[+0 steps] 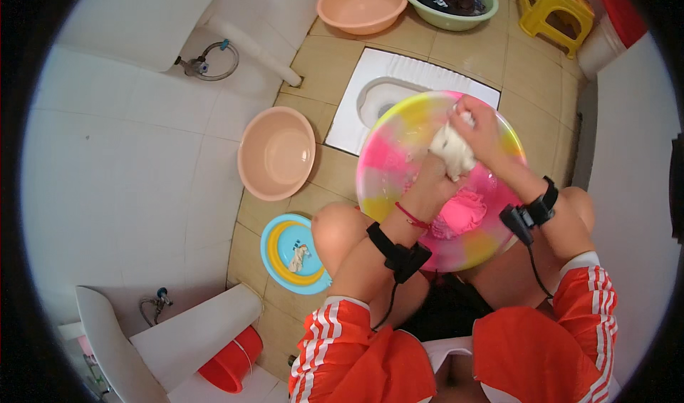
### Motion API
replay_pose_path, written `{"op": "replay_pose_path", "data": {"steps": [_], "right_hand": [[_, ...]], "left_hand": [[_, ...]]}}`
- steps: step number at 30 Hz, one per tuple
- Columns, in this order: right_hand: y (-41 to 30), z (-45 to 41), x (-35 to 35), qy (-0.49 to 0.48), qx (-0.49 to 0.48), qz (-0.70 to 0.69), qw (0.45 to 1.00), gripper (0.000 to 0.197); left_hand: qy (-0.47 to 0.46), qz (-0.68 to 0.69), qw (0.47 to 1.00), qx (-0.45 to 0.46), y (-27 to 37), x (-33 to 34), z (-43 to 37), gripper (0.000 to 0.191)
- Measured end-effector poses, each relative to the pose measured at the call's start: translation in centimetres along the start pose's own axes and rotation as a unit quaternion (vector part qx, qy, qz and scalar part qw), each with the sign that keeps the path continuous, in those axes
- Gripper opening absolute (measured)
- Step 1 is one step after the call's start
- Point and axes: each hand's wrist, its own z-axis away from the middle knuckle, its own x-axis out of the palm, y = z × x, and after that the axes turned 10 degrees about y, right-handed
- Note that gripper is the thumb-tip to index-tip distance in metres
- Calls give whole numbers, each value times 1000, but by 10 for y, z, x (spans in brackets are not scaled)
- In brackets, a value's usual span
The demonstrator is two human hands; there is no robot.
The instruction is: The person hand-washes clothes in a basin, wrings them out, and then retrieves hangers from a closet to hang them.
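Note:
A large pink, yellow and white plastic basin (385, 189) lies in front of me, between my knees. Above it both hands grip a bunched white wet cloth (452, 145). My right hand (475, 122) is closed on its upper end, slightly blurred. At the lower end, my left hand (446, 181) holds the cloth, its fingers partly hidden by the hand itself. A bright pink cloth (464, 213) lies in the basin just below my left hand.
Left of the basin stand a peach basin (278, 154) and a blue-and-yellow basin (278, 280) holding a small pale item. Beyond are a squat toilet (347, 119), another peach basin (362, 7), a green basin (451, 23) with dark clothes, and a yellow stool (558, 15).

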Motion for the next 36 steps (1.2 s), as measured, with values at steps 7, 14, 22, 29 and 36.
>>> {"op": "replay_pose_path", "data": {"steps": [7,14,22,29,36], "right_hand": [[16,-24,-31,-222,208,26,952,13],[27,-26,-46,-182,242,-1,953,44],[77,7,-23,-213,434,-207,851,71],[54,18,-16,-189,496,-317,786,69],[92,26,-32,-154,551,-51,818,84]], "left_hand": [[277,-165,944,75,5,55,20,23],[167,-442,847,243,22,67,43,46],[48,-393,891,221,30,86,49,49],[6,-275,950,147,27,72,42,55],[-16,-226,960,163,27,77,41,55]]}}
